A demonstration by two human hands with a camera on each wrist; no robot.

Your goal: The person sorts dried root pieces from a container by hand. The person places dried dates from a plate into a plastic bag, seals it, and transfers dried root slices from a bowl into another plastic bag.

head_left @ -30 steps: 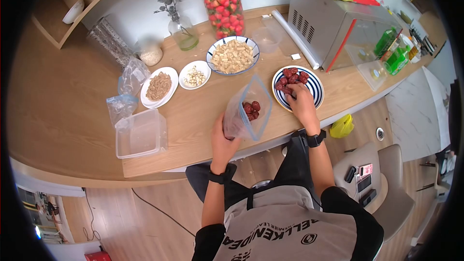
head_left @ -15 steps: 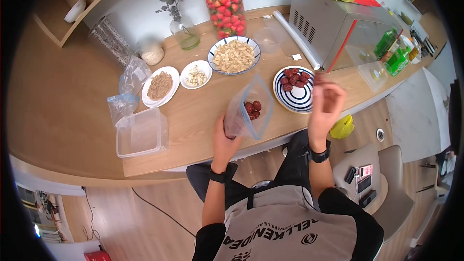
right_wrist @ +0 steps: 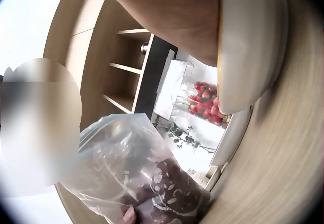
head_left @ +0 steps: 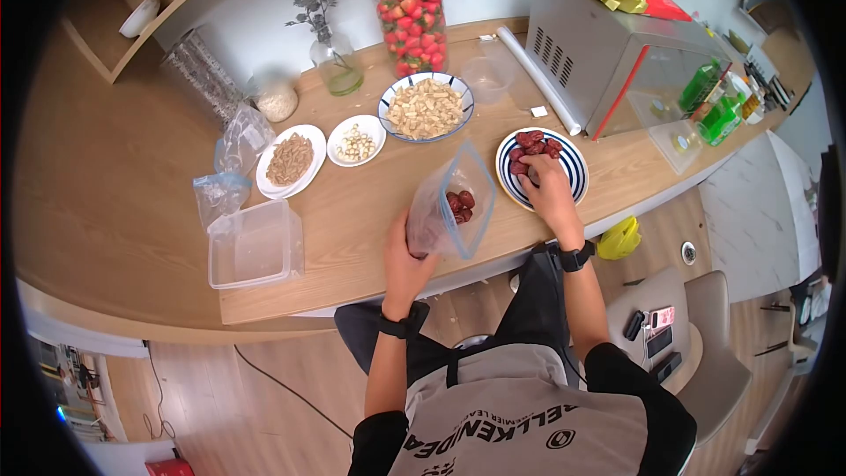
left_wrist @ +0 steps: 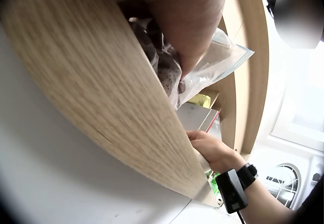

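A clear zip bag (head_left: 432, 211) with a blue-edged mouth stands open at the counter's front, with several red dates (head_left: 460, 205) visible inside. My left hand (head_left: 407, 256) grips the bag low on its left side; in the left wrist view the thumb side covers part of it. To the right is a blue-and-white striped plate (head_left: 575, 178) bearing more red dates (head_left: 533, 138). Over that plate my right hand (head_left: 553, 196) reaches down, fingers and thumb curled around a date at the near edge of the pile. In the right wrist view the plate's side hides the fingertips.
Behind the bag stand a bowl of pale chopped pieces (head_left: 426, 108), a small dish (head_left: 356, 141) and an oval plate (head_left: 310, 141). An empty plastic box (head_left: 256, 247) lies at left. A strawberry container (head_left: 412, 31), glass vase (head_left: 337, 66) and microwave (head_left: 582, 44) line the back.
My right hand swung back from the plate to the right with a blurred reddish date at its fingertips, then returned to the dates. My left hand and the bag stayed nearly still.
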